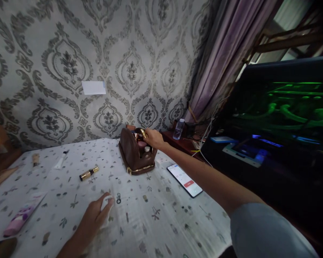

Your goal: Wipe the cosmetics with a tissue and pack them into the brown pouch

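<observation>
A brown makeup bag (130, 148) stands unzipped on the patterned white sheet (140, 229), with several cosmetics inside it. My right hand (154, 138) reaches over the bag's opening, fingers closed on a gold cosmetic tube (143, 133). Part of that tube is covered by the fingers, so its exact kind does not show. Nearer to me, my left hand (98, 211) rests low over the sheet, gripping a crumpled white wipe (106, 200). Between this hand and the bag's left side lies a gold and black cosmetic tube (89, 173).
A lit phone (185, 180) lies right of the bag, under my right forearm. Leftward are a pink tube (24, 215), a white tube (60, 160) and a beige bottle (36, 159). A water bottle (178, 129) stands by the curtain; a dark monitor (280, 118) is at right.
</observation>
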Demonstrator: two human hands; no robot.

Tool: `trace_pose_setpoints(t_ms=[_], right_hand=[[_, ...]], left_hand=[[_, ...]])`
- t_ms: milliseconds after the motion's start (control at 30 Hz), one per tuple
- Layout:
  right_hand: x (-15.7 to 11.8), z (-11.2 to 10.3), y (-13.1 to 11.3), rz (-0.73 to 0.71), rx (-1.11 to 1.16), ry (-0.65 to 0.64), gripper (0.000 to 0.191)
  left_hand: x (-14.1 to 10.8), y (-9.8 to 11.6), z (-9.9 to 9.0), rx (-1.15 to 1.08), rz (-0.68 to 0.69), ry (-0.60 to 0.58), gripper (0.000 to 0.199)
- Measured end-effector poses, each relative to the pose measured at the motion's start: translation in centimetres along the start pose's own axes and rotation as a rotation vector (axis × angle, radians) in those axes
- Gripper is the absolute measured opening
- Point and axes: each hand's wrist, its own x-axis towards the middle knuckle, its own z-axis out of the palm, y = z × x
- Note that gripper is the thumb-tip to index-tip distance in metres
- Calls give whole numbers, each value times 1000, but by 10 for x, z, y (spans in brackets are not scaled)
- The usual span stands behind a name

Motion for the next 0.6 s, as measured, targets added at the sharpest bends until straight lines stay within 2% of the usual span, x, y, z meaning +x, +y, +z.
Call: trace_pose_setpoints(t_ms=[233,400,600], right_hand=[[15,5,-11,-59,-88,-43,28],[26,5,-19,-89,-129,-90,27],[34,5,-19,-94,-141,-116,32]], left_hand=[[1,-1,0,75,-62,14,50],[0,1,-1,80,-54,-22,49],[0,-8,0,95,-20,-7,47]])
